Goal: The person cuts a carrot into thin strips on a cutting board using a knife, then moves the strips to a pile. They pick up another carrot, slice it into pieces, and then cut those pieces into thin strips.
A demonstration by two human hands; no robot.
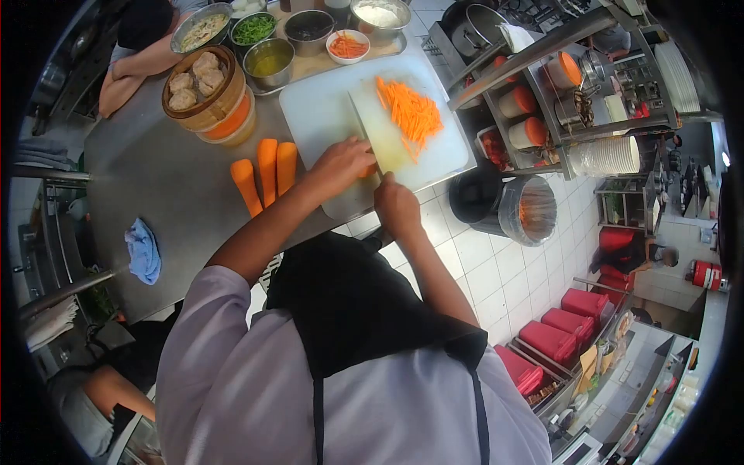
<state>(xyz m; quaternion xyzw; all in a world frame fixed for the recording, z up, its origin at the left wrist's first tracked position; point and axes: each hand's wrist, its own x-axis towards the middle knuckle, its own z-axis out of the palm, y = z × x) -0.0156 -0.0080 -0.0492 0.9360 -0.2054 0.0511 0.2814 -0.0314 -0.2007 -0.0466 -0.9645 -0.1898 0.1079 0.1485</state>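
Note:
A white cutting board (310, 97) lies on the steel table. My right hand (397, 205) is closed around the handle of a wide-bladed knife (373, 130), whose blade points away from me across the board. Just left of the blade, my left hand (347, 164) has its fingers curled down on a piece of carrot (367, 171), mostly hidden beneath them. Right of the knife is a heap of shredded carrot (411, 112). Several whole peeled carrots (267, 170) lie on the table left of my left forearm.
A bamboo steamer (203, 116) with dumplings stands left of the board. Metal bowls, including one of chopped greens (253, 29), and a small bowl of carrot shreds (347, 48) line the far side. A lined bin (531, 209), shelving (542, 101) and a blue cloth (143, 252) surround me. Another person's arm (143, 70) rests at far left.

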